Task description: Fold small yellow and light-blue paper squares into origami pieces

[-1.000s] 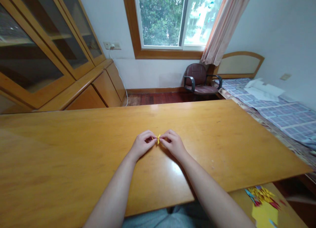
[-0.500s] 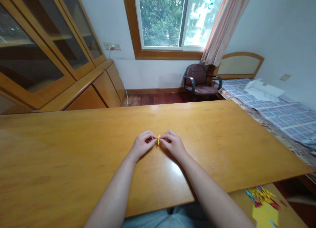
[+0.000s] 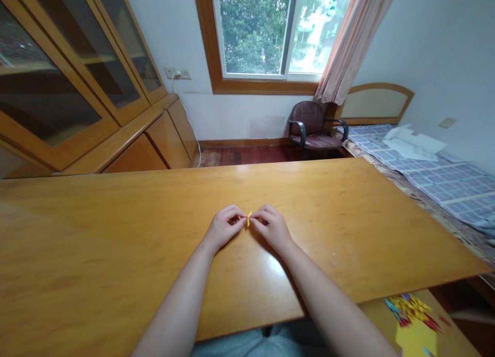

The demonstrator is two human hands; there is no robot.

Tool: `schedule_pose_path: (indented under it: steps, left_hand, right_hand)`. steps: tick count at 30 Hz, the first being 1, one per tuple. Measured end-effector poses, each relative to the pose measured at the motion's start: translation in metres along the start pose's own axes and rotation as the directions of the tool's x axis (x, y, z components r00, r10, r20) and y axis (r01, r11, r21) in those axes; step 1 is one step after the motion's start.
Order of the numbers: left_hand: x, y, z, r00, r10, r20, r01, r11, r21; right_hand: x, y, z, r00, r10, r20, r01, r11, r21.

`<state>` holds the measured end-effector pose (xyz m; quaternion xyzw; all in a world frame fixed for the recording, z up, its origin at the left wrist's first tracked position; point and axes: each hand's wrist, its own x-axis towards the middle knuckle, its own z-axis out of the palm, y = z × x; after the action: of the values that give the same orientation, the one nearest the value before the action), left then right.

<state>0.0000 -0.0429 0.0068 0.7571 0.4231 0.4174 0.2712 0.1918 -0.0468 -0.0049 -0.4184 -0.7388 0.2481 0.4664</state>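
Small yellow piece is pinched between left grip and right grip, both closed thumb-to-finger on it, well in from wooden surface's near edge, tabletop contact unclear.

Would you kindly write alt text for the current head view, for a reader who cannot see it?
A person's left hand and right hand pinch a small yellow piece between them over a wooden table. At lower right, colourful scraps lie by a yellow sheet; further off are a cabinet, window, chair and bed.
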Motion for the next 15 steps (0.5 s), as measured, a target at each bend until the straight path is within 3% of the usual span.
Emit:
schedule_pose_path:
  steps: [15]
  left_hand:
    - [0.0009, 0.0008, 0.0001, 1.0, -0.028, 0.002, 0.028, 1.0, 0.009]
  right_hand:
    - [-0.0033, -0.0033, -0.0004, 0.999, -0.047, 0.013, 0.048, 0.995, -0.083]
